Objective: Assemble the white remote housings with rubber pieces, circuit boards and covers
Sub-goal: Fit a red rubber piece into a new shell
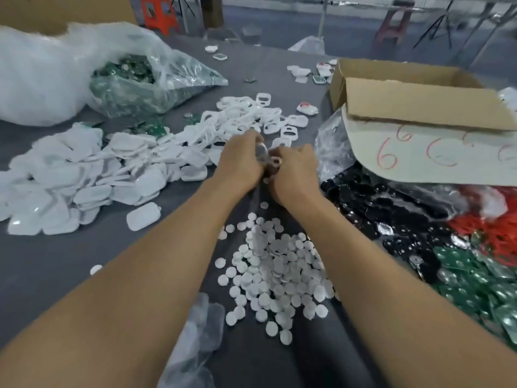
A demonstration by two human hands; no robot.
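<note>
Roughly centre-table, a white housing [275, 161], blurred, pinched between left hand [241, 161] and right hand [296, 171], both sets of fingers curled round it. Likely pressing an insert in: keep it square, press evenly. Round white discs [277, 271] nearer; open housings pile [246, 114] beyond.

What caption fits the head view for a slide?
Left hand and right hand hold a small part beside heaps of white housings and white discs.

Small white housing [275, 162] (blurred) pinched in fingers [289, 154], beyond heaped round white discs [275, 271].
</note>
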